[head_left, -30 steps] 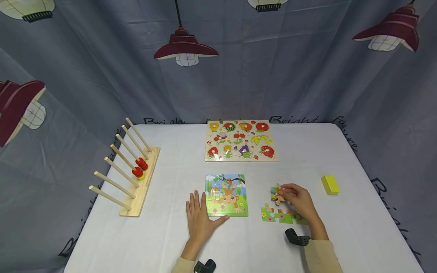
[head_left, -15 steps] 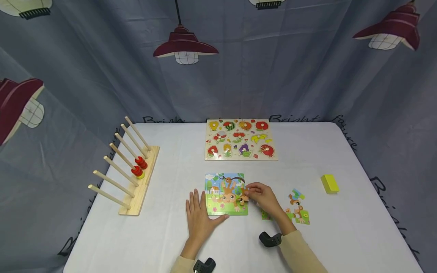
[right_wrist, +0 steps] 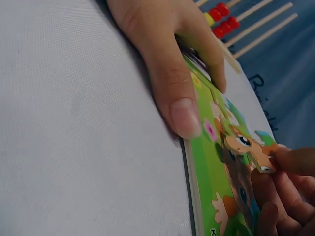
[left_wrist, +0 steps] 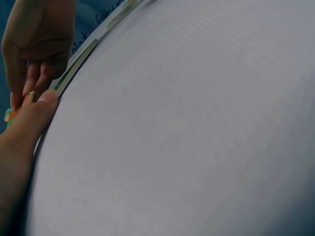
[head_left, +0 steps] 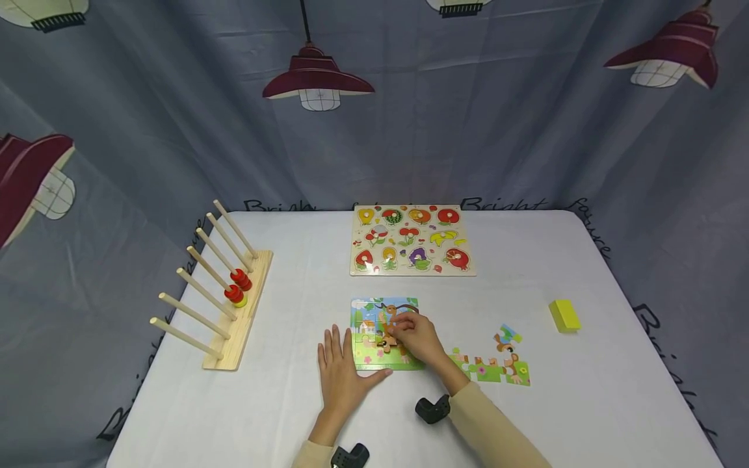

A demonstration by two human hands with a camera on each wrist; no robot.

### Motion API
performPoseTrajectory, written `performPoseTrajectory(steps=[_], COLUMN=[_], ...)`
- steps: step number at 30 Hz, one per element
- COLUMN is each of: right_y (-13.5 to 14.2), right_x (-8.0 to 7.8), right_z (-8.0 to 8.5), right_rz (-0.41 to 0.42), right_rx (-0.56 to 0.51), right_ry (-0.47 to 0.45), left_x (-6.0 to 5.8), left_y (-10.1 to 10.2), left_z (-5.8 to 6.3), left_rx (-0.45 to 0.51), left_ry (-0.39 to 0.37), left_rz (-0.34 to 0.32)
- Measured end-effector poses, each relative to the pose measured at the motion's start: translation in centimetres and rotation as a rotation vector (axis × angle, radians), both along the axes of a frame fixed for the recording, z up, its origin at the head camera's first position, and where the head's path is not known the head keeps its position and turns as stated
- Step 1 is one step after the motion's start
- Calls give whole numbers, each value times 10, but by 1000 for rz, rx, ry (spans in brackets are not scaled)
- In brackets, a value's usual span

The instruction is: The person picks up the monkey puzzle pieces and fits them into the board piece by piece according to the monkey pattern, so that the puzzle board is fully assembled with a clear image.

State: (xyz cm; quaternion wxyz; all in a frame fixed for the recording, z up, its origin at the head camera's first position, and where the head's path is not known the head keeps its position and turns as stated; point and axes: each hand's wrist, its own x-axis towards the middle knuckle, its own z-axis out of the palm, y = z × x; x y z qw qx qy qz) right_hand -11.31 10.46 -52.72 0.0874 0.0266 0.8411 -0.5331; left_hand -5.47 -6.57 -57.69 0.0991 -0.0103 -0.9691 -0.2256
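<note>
A monkey picture puzzle board (head_left: 374, 363) lies on the white table in front of the person. The left hand (head_left: 342, 380) rests with spread, straight fingers by its left side, the thumb along the near edge, as the right wrist view also shows. Over the board, the right hand (head_left: 418, 338) pinches a jigsaw piece (right_wrist: 244, 146) printed with part of a monkey's face. That piece is tilted and held just above the picture. Right of the board lie several loose jigsaw pieces (head_left: 488, 372), partly hidden by the right forearm.
A wooden fruit puzzle (head_left: 413, 240) lies at the back. At left stands a wooden peg rack (head_left: 248, 312) with red and yellow beads (head_left: 235, 294) on some pegs. A yellow block (head_left: 565, 316) sits at the right.
The right hand has lifted a jigsaw piece from the loose ones and carried it left, over the board's right edge, to its middle. The left hand has stayed in place.
</note>
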Motion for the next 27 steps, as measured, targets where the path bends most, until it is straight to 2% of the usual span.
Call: performPoseTrajectory(steps=[8, 17, 27], right_y=[-7, -5, -5], right_x=[-3, -6, -8], right_z=[-2, 5, 3], right_rz=[-26, -15, 22], right_rx=[133, 266, 333], right_ry=[50, 74, 58], left_x=[-1, 0, 0], left_y=[0, 0, 0], left_z=[0, 0, 0], left_rx=[-2, 6, 5], left_ry=[8, 12, 4], left_rz=[1, 3, 2])
